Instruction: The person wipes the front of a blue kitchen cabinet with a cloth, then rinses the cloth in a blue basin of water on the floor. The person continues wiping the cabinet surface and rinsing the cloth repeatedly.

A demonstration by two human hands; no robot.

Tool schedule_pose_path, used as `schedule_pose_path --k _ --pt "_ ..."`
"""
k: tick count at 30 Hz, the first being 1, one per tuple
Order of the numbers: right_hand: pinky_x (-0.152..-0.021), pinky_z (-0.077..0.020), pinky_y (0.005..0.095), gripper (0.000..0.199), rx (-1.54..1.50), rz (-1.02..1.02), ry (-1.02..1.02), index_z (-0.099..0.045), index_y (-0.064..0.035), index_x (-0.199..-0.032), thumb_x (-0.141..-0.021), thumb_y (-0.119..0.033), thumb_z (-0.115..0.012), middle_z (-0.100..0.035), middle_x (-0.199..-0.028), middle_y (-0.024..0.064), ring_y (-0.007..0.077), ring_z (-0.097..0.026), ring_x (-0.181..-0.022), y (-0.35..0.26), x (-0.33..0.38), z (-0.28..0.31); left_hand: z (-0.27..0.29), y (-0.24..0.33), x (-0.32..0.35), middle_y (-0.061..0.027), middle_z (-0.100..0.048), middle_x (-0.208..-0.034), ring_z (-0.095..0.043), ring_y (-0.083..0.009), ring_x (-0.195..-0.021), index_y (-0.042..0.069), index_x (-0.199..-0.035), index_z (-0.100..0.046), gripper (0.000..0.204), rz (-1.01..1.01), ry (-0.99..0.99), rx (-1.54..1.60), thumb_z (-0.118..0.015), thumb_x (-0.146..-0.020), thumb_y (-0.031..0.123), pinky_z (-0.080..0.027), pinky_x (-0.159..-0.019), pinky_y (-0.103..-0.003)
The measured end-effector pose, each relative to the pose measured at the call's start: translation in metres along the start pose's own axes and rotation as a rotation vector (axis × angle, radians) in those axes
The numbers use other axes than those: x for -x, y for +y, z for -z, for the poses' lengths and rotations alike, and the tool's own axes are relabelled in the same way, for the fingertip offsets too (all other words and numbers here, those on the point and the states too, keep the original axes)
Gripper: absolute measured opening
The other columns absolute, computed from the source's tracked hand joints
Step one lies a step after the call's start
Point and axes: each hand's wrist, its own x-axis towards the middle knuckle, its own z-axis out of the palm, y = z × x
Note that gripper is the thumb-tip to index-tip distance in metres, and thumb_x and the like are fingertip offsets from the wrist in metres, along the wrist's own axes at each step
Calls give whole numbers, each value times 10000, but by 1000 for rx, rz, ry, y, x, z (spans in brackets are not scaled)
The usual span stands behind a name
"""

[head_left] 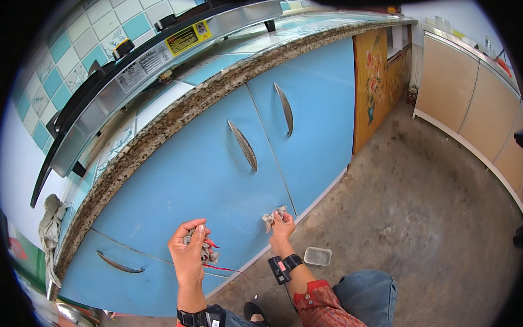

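Head view: right hand (282, 225) pinches a crumpled rag (268, 220) at the blue cabinet door (200, 190); left hand (188, 247) curls round a second rag (210, 255), red strand (226, 269) trailing. Both likely light, limp, best gripped bunched. Door face spreads up-left of right hand; bottom edge just below, tub (317, 256) beyond on floor (408, 255), rightward

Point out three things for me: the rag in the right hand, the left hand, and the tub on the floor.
Rag (268, 219): head view, on its crumpled part left of the fingertips.
Left hand (186, 250): head view, on the middle of the hand.
Tub (318, 256): head view, on its bare inside.
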Motion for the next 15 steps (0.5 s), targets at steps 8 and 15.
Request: schedule_pose_path --k 8,15 --pt "-662 -482 271 191 160 544 -211 -601 -10 -919 -781 -10 -733 -575 -871 19 117 -557 -796 -18 27 -41 -7 -4 1 -83 -630 -802 -593 -111 -654 -22 -986 -656 116 -24 -8 -7 -634 -897 49 -492 -547 -235" --pt "-595 -467 253 179 -8 -1 -7 -587 -1 -893 -790 -18 -733 -597 -832 44 110 -557 -720 -15 -36 12 -11 -9 3 -88 -629 -807 -594 -122 -676 -42 -976 -652 113 -55 -50 -35 -632 -894 32 -501 -580 -245"
